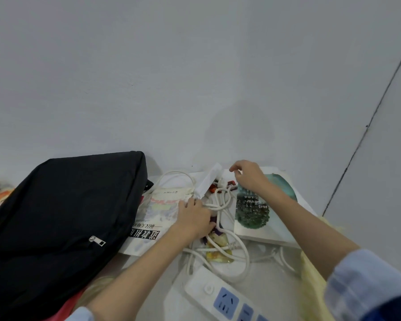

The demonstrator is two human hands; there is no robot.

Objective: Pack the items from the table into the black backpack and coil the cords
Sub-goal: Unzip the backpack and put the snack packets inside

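At centre frame the tangled white power cord [220,206] is gripped by the left hand [196,216], while the loosely curled, empty right hand [249,174] is held just above its upper end, right of the zipped black fabric backpack [63,216].

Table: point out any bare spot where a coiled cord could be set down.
Barest: the patch of table between the power strip and the green-cover book, crossed only by a thin cord. Between the books it is crowded: white cords, a snack packet, both hands.
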